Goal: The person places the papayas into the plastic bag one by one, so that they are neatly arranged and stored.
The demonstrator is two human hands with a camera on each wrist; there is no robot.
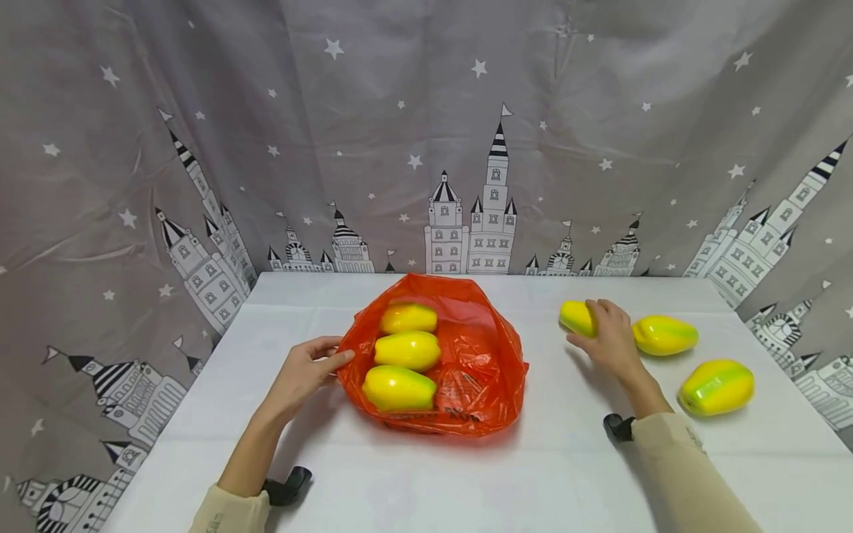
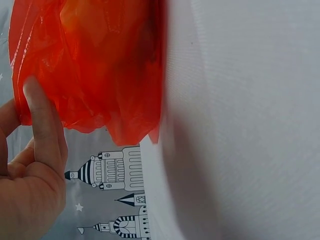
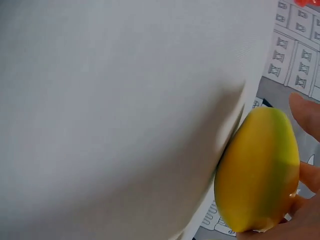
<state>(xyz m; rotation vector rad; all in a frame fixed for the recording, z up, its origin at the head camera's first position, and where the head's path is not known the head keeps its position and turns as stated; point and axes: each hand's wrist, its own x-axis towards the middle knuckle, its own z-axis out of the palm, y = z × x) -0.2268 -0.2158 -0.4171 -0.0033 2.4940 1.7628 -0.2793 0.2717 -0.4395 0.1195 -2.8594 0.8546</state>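
Observation:
In the head view an open red plastic bag [image 1: 476,355] lies on the white table with three yellow papayas in it; one is the near papaya [image 1: 400,389]. My left hand [image 1: 303,374] pinches the bag's left rim, thumb on the inner side. The left wrist view has its fingers [image 2: 45,125] against the red film. Right of the bag, my right hand [image 1: 609,337] curls over a yellow-green papaya [image 1: 574,317], thumb on the near side. Up close in the right wrist view, this papaya [image 3: 257,170] sits at the table surface with fingertips [image 3: 310,175] beside it.
Two more papayas lie at the right: one papaya [image 1: 665,335] just beyond the right hand, another papaya [image 1: 716,387] nearer the front. A grey curtain [image 1: 373,133] printed with castles and stars hangs behind the white table [image 1: 466,481].

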